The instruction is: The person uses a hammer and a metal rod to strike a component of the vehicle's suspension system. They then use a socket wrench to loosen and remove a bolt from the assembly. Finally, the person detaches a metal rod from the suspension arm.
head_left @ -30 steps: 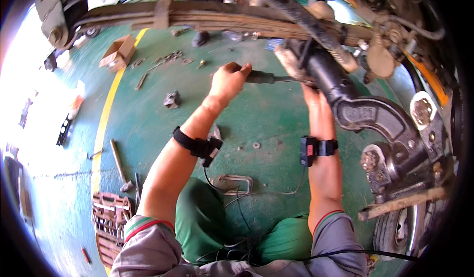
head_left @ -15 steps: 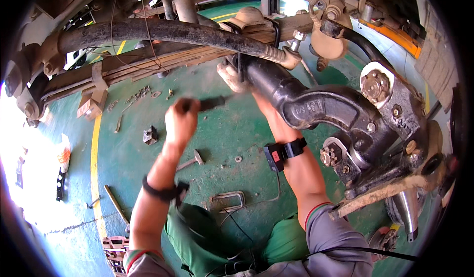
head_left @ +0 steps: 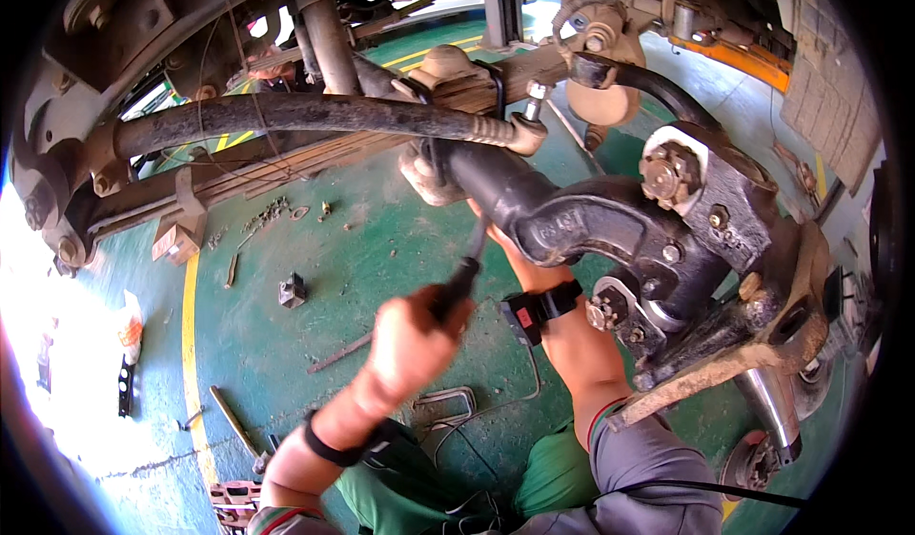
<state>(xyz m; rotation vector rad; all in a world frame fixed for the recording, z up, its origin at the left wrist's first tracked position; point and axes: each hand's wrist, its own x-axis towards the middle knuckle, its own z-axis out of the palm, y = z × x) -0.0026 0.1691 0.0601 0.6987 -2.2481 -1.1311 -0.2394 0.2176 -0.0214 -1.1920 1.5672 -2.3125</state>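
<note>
My left hand point(head_left: 415, 337) is closed round the black handle of a screwdriver-like tool point(head_left: 455, 289). Its thin, blurred shaft points up toward the underside of the black axle beam point(head_left: 500, 187); I cannot tell whether the tip touches anything. My right arm point(head_left: 572, 330) reaches up behind the axle. The right hand's fingers are hidden there, so what they touch does not show. The axle runs into a black steering knuckle point(head_left: 610, 216) with castle nuts on the right.
A leaf spring point(head_left: 315, 159) and thick rod point(head_left: 286, 114) cross above. On the green floor lie a long-handled tool point(head_left: 233, 416), a metal block point(head_left: 292, 290), a bent metal bracket point(head_left: 446, 398) and a small box point(head_left: 177, 243). A bare spindle point(head_left: 767, 406) hangs lower right.
My left hand has moved down and to the right with the tool, whose shaft has swung from pointing right to pointing up. The right arm stays behind the axle. The view has shifted slightly.
</note>
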